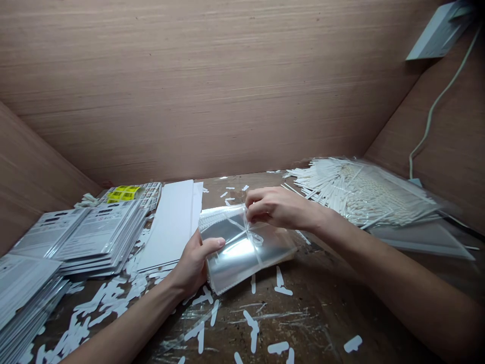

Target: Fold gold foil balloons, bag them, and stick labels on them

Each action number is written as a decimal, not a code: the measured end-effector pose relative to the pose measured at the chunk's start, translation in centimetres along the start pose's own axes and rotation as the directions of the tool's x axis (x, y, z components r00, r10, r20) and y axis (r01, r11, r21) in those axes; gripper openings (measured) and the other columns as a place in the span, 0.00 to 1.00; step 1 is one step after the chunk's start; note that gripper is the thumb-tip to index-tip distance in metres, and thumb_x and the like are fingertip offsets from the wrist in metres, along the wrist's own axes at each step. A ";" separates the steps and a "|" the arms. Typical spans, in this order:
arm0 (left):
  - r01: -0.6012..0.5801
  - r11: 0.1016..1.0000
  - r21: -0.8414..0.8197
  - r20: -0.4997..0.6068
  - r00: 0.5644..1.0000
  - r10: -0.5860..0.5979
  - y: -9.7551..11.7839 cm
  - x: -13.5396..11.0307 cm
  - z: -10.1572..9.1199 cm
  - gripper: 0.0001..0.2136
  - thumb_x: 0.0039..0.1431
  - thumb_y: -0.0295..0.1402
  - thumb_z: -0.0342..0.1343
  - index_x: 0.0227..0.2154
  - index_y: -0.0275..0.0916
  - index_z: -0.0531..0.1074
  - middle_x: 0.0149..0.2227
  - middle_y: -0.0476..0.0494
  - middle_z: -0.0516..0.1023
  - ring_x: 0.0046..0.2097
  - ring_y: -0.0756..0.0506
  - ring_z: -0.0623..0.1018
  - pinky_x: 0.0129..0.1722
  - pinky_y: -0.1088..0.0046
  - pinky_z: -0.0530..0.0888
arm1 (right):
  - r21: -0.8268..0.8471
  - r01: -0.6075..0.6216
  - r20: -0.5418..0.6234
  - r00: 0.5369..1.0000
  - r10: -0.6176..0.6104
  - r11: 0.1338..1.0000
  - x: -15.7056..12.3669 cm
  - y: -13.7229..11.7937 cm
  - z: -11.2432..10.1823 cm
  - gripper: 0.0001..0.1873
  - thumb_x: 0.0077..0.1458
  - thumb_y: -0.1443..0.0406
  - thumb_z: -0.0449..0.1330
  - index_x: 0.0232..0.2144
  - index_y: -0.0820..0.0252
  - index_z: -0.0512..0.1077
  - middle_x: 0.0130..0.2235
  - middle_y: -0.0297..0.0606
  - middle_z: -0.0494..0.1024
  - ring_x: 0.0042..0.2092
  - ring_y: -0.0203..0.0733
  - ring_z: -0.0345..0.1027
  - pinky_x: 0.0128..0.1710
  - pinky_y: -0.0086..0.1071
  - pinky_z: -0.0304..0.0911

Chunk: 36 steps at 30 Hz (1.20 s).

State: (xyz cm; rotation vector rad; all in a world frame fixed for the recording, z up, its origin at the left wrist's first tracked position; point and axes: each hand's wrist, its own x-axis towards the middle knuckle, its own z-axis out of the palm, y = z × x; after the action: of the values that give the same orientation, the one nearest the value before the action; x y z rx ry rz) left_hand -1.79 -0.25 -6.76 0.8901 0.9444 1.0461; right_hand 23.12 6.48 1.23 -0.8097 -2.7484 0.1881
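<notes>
Clear plastic sleeves, stacked into a glossy rectangular pack (231,268) and crossed by a thin white tie (247,231), sit between two bare hands at the middle of the dark, scuffed surface (322,303), as I follow from a distance through the head camera. The left hand (195,260) reaches up from the near edge, its forearm slanting inward, fingers beneath the pack's left side and thumb flat on top, gripping it firmly. From the right, the other forearm crosses low to the pack's far side, where the right hand (278,207) arches over, wrist slightly bent, fingers curled and drawn narrow at the knot; whether they pinch a strand, I cannot tell. The pack lies tilted, a bright reflection on its smooth face.

Toward the surface's left edge I see stacks of film-wrapped printed cards (94,232), with bright yellow labels (124,193) near the far left corner and smooth white boards (170,222) alongside. Slim white sticks (348,182) fan from a crinkled clear bag (409,194) by the far right corner. Round-ended white cutouts (253,326) litter the surface toward the near edge.
</notes>
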 end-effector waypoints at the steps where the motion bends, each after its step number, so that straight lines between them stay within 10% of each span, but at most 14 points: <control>1: -0.006 1.000 0.000 0.003 1.000 0.006 0.0 0.0 0.0 0.26 0.52 0.33 0.70 0.55 0.37 0.72 0.51 0.37 0.81 0.48 0.35 0.81 0.44 0.62 0.77 | -0.016 0.015 -0.006 1.000 -0.015 1.000 0.1 0.0 0.1 0.11 0.68 0.67 0.58 0.36 0.57 0.81 0.41 0.37 0.78 0.41 0.38 0.69 0.38 0.30 0.57; 12: 0.005 1.000 0.000 -0.013 1.000 -0.005 -0.1 0.0 0.0 0.26 0.51 0.33 0.70 0.53 0.36 0.73 0.48 0.37 0.81 0.47 0.34 0.81 0.42 0.62 0.78 | 0.119 0.020 0.126 0.991 -0.035 0.993 0.2 -0.6 0.1 0.13 0.65 0.68 0.57 0.36 0.57 0.83 0.38 0.38 0.80 0.40 0.39 0.69 0.41 0.30 0.59; 23: -0.034 0.998 0.048 0.030 0.999 0.033 -0.2 0.0 0.0 0.30 0.53 0.33 0.69 0.59 0.38 0.70 0.53 0.36 0.79 0.52 0.34 0.79 0.49 0.60 0.76 | -0.065 -0.007 -0.114 0.993 -0.001 0.998 -1.1 0.7 -2.7 0.14 0.67 0.67 0.56 0.34 0.61 0.82 0.36 0.38 0.76 0.34 0.37 0.65 0.34 0.32 0.55; 29: -0.027 0.996 0.085 0.020 0.999 0.026 0.0 -0.2 0.2 0.27 0.52 0.34 0.70 0.55 0.37 0.72 0.52 0.37 0.80 0.50 0.36 0.79 0.49 0.62 0.75 | -0.255 -0.208 -0.424 0.902 0.084 0.944 -4.0 3.3 -6.9 0.14 0.65 0.64 0.57 0.36 0.59 0.83 0.34 0.39 0.77 0.32 0.39 0.66 0.33 0.35 0.58; 32: -0.015 0.995 0.098 0.008 1.000 0.014 0.1 -0.2 0.2 0.29 0.53 0.34 0.69 0.58 0.37 0.71 0.52 0.36 0.80 0.51 0.36 0.79 0.49 0.63 0.75 | -0.280 -0.305 -0.647 0.761 0.056 0.910 -4.5 4.0 -7.6 0.12 0.63 0.65 0.59 0.34 0.59 0.83 0.35 0.39 0.80 0.34 0.41 0.71 0.36 0.36 0.63; 36: -0.009 0.995 0.095 -0.004 1.000 0.009 0.0 -0.1 0.0 0.32 0.52 0.34 0.70 0.60 0.38 0.69 0.53 0.36 0.80 0.51 0.36 0.80 0.48 0.63 0.75 | -0.250 -0.491 -0.676 0.705 0.213 0.834 -4.3 5.6 -6.8 0.13 0.62 0.66 0.57 0.36 0.60 0.83 0.37 0.40 0.83 0.39 0.46 0.75 0.44 0.39 0.68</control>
State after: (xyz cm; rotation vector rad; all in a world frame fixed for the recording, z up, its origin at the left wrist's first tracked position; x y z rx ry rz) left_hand -1.79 -0.36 -6.77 0.9716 1.0017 1.0178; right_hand 31.47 9.11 5.64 -1.2532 -1.9749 -0.5350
